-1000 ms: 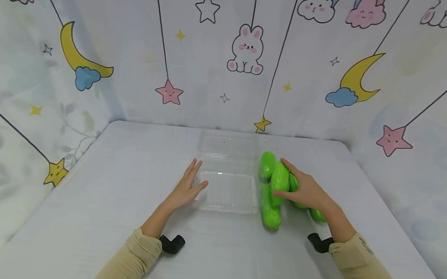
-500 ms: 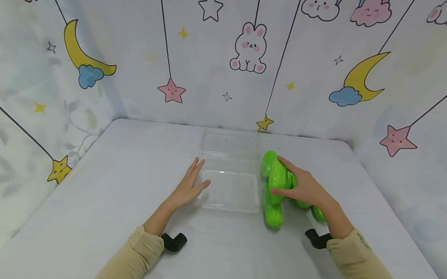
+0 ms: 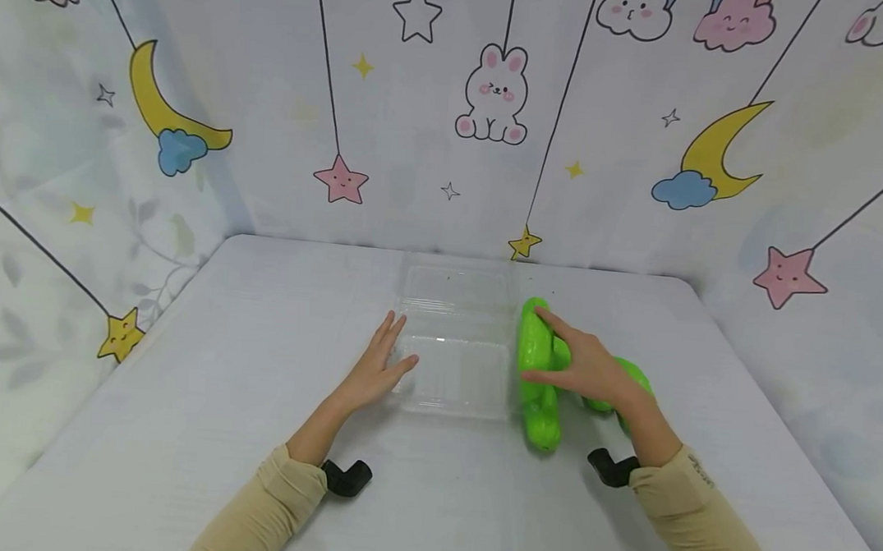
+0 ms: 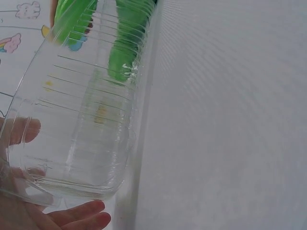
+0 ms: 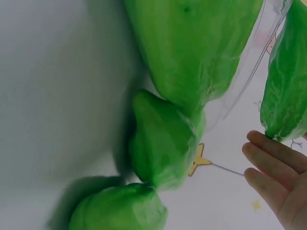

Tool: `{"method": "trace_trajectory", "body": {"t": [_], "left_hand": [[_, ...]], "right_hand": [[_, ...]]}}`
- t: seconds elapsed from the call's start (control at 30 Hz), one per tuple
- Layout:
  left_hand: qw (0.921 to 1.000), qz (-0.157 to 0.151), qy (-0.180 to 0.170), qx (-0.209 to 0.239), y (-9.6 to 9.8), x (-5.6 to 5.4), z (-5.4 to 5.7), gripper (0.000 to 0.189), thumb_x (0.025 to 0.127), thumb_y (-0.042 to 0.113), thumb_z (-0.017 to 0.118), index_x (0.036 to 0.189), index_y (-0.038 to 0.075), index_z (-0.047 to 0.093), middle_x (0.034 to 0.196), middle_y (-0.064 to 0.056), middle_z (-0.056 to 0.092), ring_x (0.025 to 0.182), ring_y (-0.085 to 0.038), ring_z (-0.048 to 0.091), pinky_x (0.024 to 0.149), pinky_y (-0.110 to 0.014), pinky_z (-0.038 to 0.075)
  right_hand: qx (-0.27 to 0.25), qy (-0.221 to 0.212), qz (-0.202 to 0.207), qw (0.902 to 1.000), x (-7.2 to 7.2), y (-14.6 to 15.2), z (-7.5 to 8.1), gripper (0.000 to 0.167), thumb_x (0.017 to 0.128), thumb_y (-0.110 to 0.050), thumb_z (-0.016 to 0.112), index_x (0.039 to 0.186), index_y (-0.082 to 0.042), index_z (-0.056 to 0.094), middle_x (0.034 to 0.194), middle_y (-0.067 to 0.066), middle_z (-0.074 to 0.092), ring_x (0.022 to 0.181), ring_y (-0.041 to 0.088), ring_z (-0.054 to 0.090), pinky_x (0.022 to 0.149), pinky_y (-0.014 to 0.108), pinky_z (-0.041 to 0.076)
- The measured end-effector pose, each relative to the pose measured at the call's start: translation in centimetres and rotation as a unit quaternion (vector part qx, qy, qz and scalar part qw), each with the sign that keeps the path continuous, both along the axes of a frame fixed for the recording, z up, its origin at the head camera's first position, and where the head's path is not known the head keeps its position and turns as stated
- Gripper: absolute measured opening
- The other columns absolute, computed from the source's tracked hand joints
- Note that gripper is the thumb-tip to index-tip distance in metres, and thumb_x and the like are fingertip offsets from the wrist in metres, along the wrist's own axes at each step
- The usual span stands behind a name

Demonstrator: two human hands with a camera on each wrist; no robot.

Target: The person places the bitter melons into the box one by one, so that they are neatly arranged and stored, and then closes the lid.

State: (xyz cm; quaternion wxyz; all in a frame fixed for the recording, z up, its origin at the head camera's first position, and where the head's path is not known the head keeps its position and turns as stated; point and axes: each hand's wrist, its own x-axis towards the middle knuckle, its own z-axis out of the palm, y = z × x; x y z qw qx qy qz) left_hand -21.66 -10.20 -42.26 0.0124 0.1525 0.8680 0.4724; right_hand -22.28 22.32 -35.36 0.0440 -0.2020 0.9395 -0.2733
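My right hand (image 3: pixel 584 365) holds a glossy, bright green, elongated, vegetable-like piece (image 3: pixel 533 345) between thumb and fingers, at the right side of a clear plastic container (image 3: pixel 452 379). In the right wrist view, fingers lie at the tip of this green piece (image 5: pixel 287 81), raised above the others. A second green piece (image 3: pixel 542 428) lies under it, alongside the container. My left hand (image 3: pixel 370 375) stays at the container's left side with fingers spread and mostly straight. In the left wrist view, fingers (image 4: pixel 81 215) are right at a corner of the ribbed clear container (image 4: pixel 81 143).
More green pieces (image 3: pixel 633 376) lie to the right, partly hidden by the right hand and forearm. The container's raised, transparent back half (image 3: pixel 456 286) extends toward the table's far edge. Behind the white table (image 3: pixel 262 317) hangs a cartoon-printed cloth (image 3: pixel 390 101).
My right hand has moved left with the green piece, bringing it closer to the container and over the neighbouring pieces. The left hand has barely moved. The head view has shifted slightly.
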Motion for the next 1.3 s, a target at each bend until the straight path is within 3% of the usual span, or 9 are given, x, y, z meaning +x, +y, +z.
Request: {"method": "trace_trajectory", "body": {"t": [0.27,0.47,0.7,1.0,1.3], "left_hand": [[1.0000,0.001,0.000,-0.002,0.0,0.0,-0.1,0.069,0.094,0.027,0.052,0.147,0.008,0.012,0.153,-0.012,-0.004,0.135,-0.037,0.014,0.103,-0.058,0.018],[1.0000,0.002,0.002,-0.008,0.0,0.0,-0.1,0.068,0.094,0.025,0.051,0.147,0.008,0.012,0.152,-0.014,-0.003,0.136,-0.036,0.009,0.104,-0.058,0.017],[1.0000,0.003,0.005,-0.007,0.0,0.0,0.0,0.068,0.094,0.026,0.051,0.147,0.008,0.013,0.152,-0.013,-0.003,0.135,-0.038,0.017,0.103,-0.057,0.019],[0.9999,0.005,0.012,-0.009,0.1,0.0,-0.1,0.068,0.094,0.024,0.052,0.147,0.005,0.014,0.152,-0.014,-0.002,0.136,-0.036,0.010,0.104,-0.058,0.017],[0.9999,0.002,0.012,-0.007,0.1,0.0,0.0,0.068,0.094,0.024,0.052,0.146,0.004,0.013,0.152,-0.015,-0.002,0.136,-0.037,0.008,0.103,-0.058,0.017]], "right_hand": [[-0.003,0.007,0.010,0.9999,-0.2,-1.2,0.0,0.097,0.071,-0.053,0.071,0.147,-0.024,0.018,0.143,0.018,0.033,0.126,0.037,0.036,0.094,0.057,0.034],[0.010,0.009,0.009,0.9999,0.0,-1.9,0.3,0.096,0.071,-0.057,0.070,0.147,-0.026,0.020,0.140,0.018,0.038,0.121,0.037,0.043,0.090,0.056,0.038],[-0.005,0.000,0.012,0.9999,0.0,-2.8,0.4,0.096,0.071,-0.056,0.070,0.147,-0.028,0.019,0.140,0.016,0.038,0.120,0.034,0.043,0.090,0.055,0.038],[-0.031,-0.013,0.021,0.9992,0.0,-4.0,0.1,0.097,0.070,-0.056,0.071,0.147,-0.027,0.020,0.147,0.005,0.028,0.129,0.033,0.032,0.096,0.057,0.032],[-0.041,-0.008,0.025,0.9988,-0.5,-4.9,-0.5,0.098,0.069,-0.059,0.070,0.146,-0.028,0.020,0.146,0.005,0.029,0.130,0.030,0.033,0.097,0.053,0.033]]}}
